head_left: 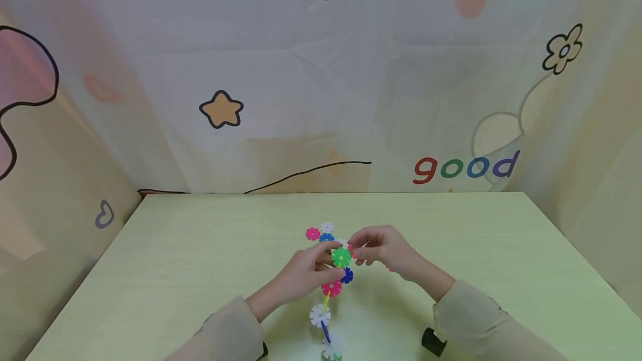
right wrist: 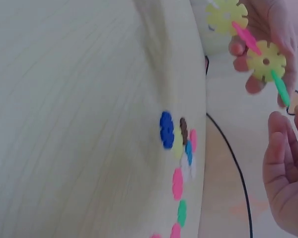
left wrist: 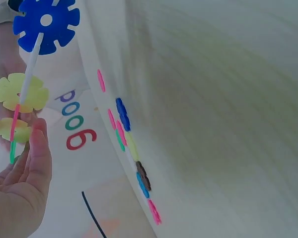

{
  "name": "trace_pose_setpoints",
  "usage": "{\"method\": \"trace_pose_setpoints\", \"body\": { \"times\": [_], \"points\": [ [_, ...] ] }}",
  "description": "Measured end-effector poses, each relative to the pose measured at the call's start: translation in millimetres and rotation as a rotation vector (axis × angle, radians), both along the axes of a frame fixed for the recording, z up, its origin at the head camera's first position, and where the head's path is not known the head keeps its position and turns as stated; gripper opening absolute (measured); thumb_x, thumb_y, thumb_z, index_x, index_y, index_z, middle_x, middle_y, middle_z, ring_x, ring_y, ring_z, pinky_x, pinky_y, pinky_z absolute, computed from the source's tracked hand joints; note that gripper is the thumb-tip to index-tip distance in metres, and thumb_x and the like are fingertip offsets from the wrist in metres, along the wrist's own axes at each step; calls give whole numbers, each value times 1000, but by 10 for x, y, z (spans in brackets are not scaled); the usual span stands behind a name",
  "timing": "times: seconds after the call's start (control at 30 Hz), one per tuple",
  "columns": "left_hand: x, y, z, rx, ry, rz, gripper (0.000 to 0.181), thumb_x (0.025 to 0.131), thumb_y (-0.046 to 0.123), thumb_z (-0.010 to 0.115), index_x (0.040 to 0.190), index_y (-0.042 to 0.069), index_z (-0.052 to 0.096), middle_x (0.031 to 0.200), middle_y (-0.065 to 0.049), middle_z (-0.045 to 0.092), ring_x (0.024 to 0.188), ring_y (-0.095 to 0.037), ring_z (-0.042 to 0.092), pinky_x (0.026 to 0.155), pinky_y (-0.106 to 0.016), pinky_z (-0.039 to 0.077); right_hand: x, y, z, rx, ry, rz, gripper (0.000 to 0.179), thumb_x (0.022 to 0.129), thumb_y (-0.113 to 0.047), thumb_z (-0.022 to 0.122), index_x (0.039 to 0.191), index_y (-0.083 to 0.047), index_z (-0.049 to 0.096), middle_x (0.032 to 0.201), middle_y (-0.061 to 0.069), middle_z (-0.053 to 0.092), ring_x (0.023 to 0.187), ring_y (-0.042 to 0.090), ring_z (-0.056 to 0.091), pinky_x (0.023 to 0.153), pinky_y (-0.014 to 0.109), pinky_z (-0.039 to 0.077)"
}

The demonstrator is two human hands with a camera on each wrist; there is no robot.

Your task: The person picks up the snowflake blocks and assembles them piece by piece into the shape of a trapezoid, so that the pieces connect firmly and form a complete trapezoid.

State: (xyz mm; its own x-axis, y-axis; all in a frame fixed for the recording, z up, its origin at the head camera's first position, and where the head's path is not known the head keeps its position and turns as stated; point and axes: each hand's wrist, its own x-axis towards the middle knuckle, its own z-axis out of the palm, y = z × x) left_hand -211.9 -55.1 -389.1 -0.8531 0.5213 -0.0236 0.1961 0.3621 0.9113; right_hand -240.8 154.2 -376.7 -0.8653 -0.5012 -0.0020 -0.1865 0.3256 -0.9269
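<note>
A chain of slotted plastic snowflake discs hangs towards me, with a white disc, a pink disc and a green disc facing up. My left hand pinches the chain around its far end, thumb and fingers at the green disc. From the left wrist, a blue disc and a yellow disc show along it. My right hand has its fingertips beside the green disc's edge. In the right wrist view, nothing shows between that hand's fingers, which sit just by the green tip.
Loose discs lie on the table behind the hands, among them a pink one, a white one and a navy one. A printed cloth hangs behind the table's far edge.
</note>
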Motion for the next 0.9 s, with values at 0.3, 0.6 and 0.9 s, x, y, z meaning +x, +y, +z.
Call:
{"method": "trace_pose_setpoints", "body": {
  "times": [0.3, 0.6, 0.9],
  "points": [
    [-78, -243, -82, -58, 37, 115, 52, 82, 35, 60, 129, 18, 44, 102, -6, 63, 94, -21, 60, 76, -31, 51, -151, 380, -137, 225, -1, -90, 29, 81, -10, 62, 108, -1, 59, 102, 19, 57, 80, 19, 56, 68, 33, 51],
    [-103, -376, -112, -99, 46, 176, 55, 82, 37, 60, 129, 15, 43, 103, -8, 62, 96, -24, 58, 76, -35, 51, -282, 639, -319, 355, -66, -123, 27, 80, -6, 61, 107, -1, 60, 88, 10, 54, 69, 17, 50, 58, 28, 48],
    [-116, -409, -108, -90, 22, 204, 56, 82, 35, 61, 130, 14, 42, 103, -7, 61, 95, -22, 57, 74, -33, 51, -297, 659, -423, 447, -79, -144, 29, 74, -7, 69, 102, -7, 63, 84, 6, 53, 76, 18, 46, 58, 25, 45]
  ]
}}
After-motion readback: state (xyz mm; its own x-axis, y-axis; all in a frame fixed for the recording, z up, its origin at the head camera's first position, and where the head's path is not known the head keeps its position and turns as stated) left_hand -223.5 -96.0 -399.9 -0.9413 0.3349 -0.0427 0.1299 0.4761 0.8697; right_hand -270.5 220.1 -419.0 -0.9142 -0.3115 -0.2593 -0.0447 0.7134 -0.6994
